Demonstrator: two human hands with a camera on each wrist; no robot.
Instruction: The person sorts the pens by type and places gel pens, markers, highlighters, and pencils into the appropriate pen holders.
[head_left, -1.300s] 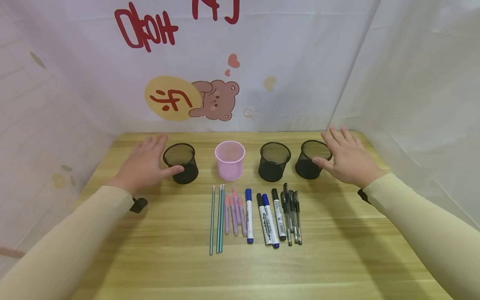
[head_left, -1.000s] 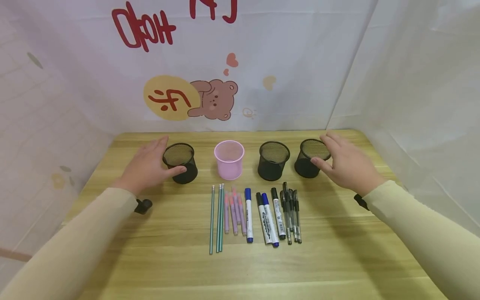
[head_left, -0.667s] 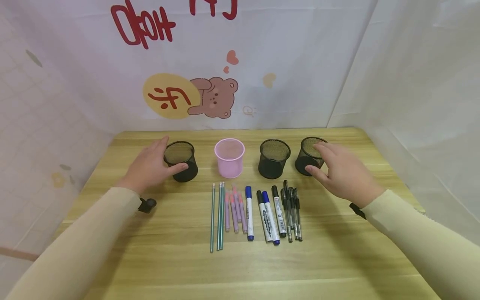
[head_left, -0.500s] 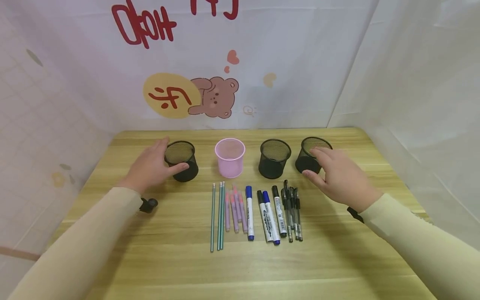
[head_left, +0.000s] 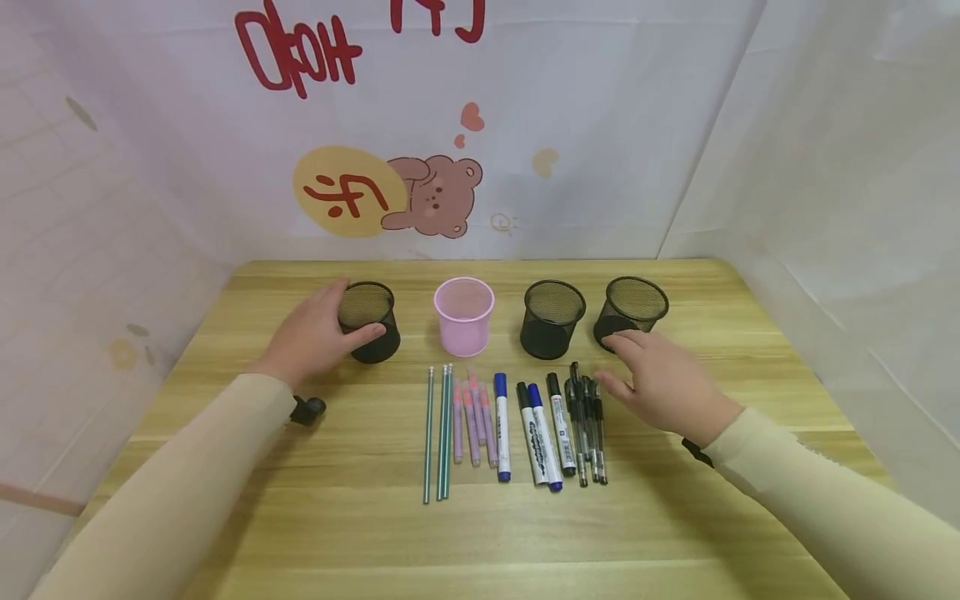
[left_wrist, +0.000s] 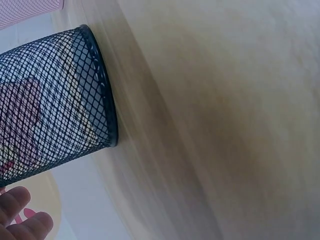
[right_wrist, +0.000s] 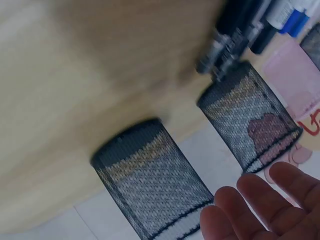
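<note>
One hand lower: right hand point(head_left: 671, 383) down by the black pens point(head_left: 588, 417)

What changed was at right of centre in the head view. The right hand had come down from beside the rim of the right black cup point(head_left: 628, 315), toward the bottom of the frame, so that its thumb was near the upper ends of the black pens. Its grip was released: the fingers were loosely extended and held nothing. Its fingertips overlapped the lower front of that cup (whether they brushed it, the views did not settle).

At left of centre, the left hand point(head_left: 311, 337) had stayed by the left black cup point(head_left: 381, 346), thumb across the front and fingers along the left side. Whether that grip was grasping the cup or merely curved beside it could not be told.

For the work in hand, the shift seemed to turn the right hand from cup to pens, with nothing yet lifted. The black pens lay on the worktop point(head_left: 450, 542), just right of centre; to their left came the markers point(head_left: 544, 437), the pink pens point(head_left: 472, 425) and the green pencils point(head_left: 447, 433). Above them in the frame, the pink cup point(head_left: 464, 321) and the middle black cup point(head_left: 553, 329) stood upright between the outer two.
</note>
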